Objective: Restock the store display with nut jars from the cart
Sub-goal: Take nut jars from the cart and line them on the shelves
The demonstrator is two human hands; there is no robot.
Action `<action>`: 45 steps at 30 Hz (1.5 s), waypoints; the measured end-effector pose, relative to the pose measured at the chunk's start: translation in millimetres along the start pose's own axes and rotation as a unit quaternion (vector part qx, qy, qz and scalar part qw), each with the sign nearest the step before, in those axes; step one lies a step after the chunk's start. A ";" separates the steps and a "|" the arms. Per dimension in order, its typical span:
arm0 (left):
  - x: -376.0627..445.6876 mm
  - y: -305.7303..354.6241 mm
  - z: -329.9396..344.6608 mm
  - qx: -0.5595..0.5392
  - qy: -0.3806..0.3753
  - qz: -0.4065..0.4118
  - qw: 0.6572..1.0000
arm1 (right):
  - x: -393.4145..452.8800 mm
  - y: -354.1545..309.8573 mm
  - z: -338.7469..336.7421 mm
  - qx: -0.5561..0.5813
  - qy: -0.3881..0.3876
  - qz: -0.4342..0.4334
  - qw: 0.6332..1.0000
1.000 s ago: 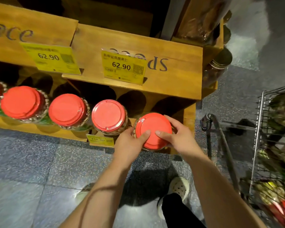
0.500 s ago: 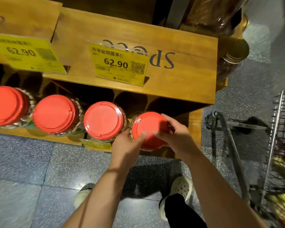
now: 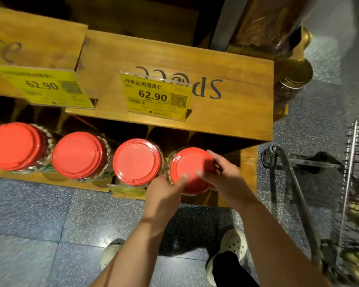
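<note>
Red-lidded nut jar (image 3: 190, 169) sat rightmost in a row of four on the wooden shelf (image 3: 245, 160). Left hand (image 3: 164, 190) and right hand (image 3: 224, 176) each kept a curled grip round its lid.

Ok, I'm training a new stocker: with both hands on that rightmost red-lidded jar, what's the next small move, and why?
Probably let go and turn to the cart. The left hand and right hand grip the rightmost jar, which already sits on the bottom shelf in line with the three other jars, so it looks placed.

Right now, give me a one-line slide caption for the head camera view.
Both hands, left hand and right hand, grip the rightmost red-lidded nut jar on the low wooden shelf, beside three matching jars.
</note>
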State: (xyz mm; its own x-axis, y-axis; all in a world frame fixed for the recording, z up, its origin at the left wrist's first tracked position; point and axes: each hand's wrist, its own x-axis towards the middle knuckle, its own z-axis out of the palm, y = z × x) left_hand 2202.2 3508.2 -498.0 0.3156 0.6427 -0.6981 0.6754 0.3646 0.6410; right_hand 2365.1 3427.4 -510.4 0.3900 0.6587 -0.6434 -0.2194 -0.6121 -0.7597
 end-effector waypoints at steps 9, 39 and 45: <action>-58.8 56.5 -34.3 0.154 -0.047 0.013 0.987 | -70.1 -33.0 4.4 0.003 0.093 0.019 0.996; -447.1 333.2 55.0 0.590 -0.112 0.499 0.624 | -531.3 -166.6 -220.7 -0.244 0.297 -0.042 0.922; -461.2 356.2 152.9 0.621 -0.147 0.527 0.562 | -557.1 -124.9 -295.9 -0.161 0.337 -0.026 0.927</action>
State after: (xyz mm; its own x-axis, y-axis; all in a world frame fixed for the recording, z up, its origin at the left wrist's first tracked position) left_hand 2399.2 3238.7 3.5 0.9492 -0.1443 -0.2797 -0.1024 -0.9820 0.1590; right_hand 2439.9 3007.5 -29.2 0.8871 0.3337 -0.3188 0.0509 -0.7573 -0.6511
